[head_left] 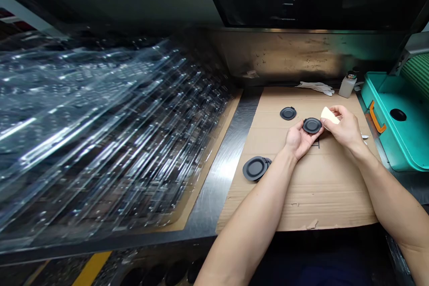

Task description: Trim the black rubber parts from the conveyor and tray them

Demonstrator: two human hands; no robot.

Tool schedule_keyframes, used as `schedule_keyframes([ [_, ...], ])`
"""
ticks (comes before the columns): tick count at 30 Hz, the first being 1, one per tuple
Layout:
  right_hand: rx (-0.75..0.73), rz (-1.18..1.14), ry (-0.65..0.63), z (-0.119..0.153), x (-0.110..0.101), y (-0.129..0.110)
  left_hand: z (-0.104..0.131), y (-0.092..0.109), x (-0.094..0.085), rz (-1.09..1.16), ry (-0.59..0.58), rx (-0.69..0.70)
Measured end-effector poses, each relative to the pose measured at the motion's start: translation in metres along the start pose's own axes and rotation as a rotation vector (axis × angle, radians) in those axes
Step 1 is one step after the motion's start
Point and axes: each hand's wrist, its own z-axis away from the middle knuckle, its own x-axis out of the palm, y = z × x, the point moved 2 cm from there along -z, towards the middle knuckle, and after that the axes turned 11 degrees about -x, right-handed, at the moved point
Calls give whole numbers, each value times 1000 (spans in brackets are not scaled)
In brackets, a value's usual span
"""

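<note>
In the head view, my left hand holds a round black plastic lid by its edge, its ringed face turned up. Close beside it on the right, my right hand pinches a cream-coloured wedge that looks like a sponge. The wedge is next to the lid's right edge; I cannot tell whether they touch. A similar black lid lies flat on the cardboard sheet beyond my left hand. Nearer me, by my left forearm, another black lid lies partly over a further dark piece.
Blurred clear plastic trays are stacked on the left. A teal bin with an orange handle and a black disc inside stands on the right. A white bottle and a white glove lie along the back, by the metal wall.
</note>
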Motion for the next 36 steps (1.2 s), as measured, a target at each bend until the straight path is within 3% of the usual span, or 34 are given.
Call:
schedule_keyframes([
  [6,-79,67,-267,19,19,-30,-1,-8,3,-78,-16,6],
  [9,-75,203,-256,14,25,-37,1,-11,3,-126,-18,32],
  [12,28,392,-203,8,22,-38,1,-14,3,-155,-34,30],
  [15,36,469,-250,11,19,-39,0,-16,2,-168,-11,14],
  [18,23,479,-251,13,14,-31,0,-14,1,-186,31,13],
  [23,86,413,-26,-5,-11,-1,11,2,5,-88,25,-39],
  [27,113,386,-89,-10,-17,14,21,12,7,53,58,-140],
  [32,18,373,-158,-10,-10,27,20,13,7,66,15,-144],
  [36,62,464,-211,-12,-28,28,21,12,8,57,-1,-175],
])
